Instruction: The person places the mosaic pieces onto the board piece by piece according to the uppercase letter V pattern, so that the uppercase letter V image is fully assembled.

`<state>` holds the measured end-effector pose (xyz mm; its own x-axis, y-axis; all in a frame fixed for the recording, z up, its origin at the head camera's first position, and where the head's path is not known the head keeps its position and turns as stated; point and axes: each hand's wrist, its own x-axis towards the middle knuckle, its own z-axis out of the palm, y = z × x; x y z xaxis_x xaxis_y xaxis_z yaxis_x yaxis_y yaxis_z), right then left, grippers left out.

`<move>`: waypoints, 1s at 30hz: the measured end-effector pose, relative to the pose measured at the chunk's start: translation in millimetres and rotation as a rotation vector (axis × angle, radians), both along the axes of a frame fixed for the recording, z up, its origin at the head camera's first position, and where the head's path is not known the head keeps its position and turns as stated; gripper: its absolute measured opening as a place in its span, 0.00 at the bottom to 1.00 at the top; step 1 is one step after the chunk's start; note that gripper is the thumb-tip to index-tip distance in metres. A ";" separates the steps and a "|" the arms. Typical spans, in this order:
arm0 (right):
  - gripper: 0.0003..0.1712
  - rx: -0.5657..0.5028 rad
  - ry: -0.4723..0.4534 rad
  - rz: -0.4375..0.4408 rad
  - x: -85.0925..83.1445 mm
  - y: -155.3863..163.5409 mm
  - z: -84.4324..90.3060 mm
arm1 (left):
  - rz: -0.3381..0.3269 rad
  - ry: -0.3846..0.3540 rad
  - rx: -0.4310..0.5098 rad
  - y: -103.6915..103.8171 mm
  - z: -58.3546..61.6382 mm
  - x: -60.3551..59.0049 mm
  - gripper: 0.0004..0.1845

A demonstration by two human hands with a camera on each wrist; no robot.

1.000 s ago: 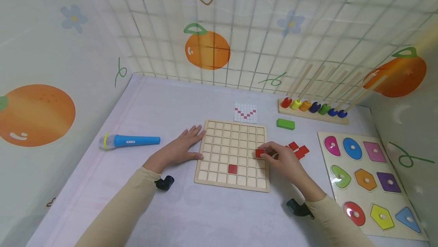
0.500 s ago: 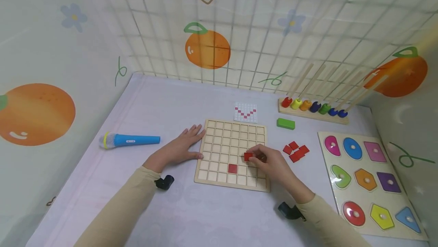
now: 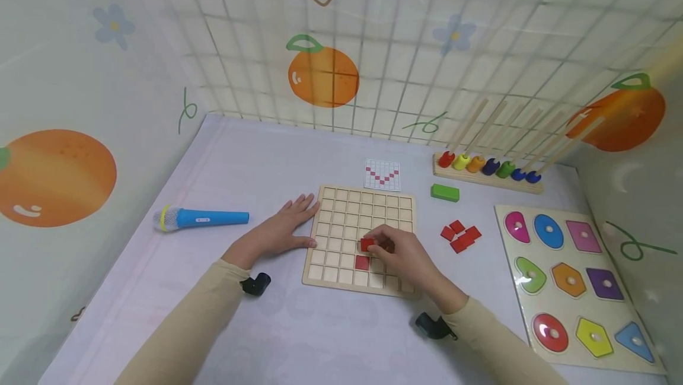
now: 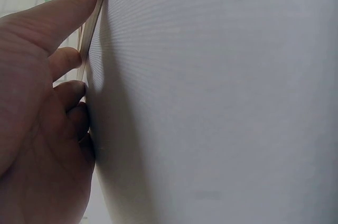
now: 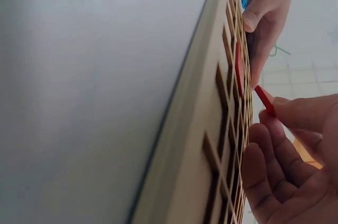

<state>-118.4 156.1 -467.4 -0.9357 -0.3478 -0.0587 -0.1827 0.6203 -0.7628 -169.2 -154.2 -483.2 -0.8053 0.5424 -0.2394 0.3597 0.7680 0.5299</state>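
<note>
A wooden grid board (image 3: 331, 219) lies on the table with one red square tile (image 3: 362, 263) set in a cell of its second row from the near edge. My right hand (image 3: 408, 257) pinches another red tile (image 3: 367, 245) between thumb and fingers, over the board just beyond the set tile. In the right wrist view that held tile (image 5: 265, 101) is tilted, close over the grid. My left hand (image 3: 283, 231) lies with fingers spread at the board's left edge; in the left wrist view the thumb (image 4: 79, 2) rests along that edge.
Several loose red tiles (image 3: 461, 236) lie right of the board. Behind it are a pattern card (image 3: 382, 175) and a green block (image 3: 445, 193). A blue toy microphone (image 3: 213, 218) lies left, a peg rack (image 3: 488, 174) back right, a shape puzzle (image 3: 578, 290) at right.
My right hand has carried the pinched tile leftward from the board's right edge to above the set tile's column. The left hand has stayed in place.
</note>
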 end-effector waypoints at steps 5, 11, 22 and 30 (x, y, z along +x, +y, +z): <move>0.11 0.011 0.022 0.016 -1.1 -10.2 -1.3 | 0.008 -0.013 0.006 -0.6 -0.8 0.1 0.51; 0.12 0.050 0.007 0.010 -0.7 -20.9 -2.1 | 0.003 -0.005 0.006 -1.2 -1.1 0.1 0.51; 0.11 0.138 0.058 0.028 -2.5 -34.9 -3.0 | 0.005 -0.010 0.006 0.3 2.7 1.0 0.51; 0.11 0.161 0.095 0.048 -4.2 -40.9 -3.7 | 0.006 -0.011 0.011 -0.1 4.8 1.7 0.51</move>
<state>-122.6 115.1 -471.1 -0.9221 -0.3857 -0.0300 -0.2814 0.7219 -0.6321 -167.5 -154.3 -478.4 -0.8057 0.5406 -0.2422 0.3496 0.7639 0.5424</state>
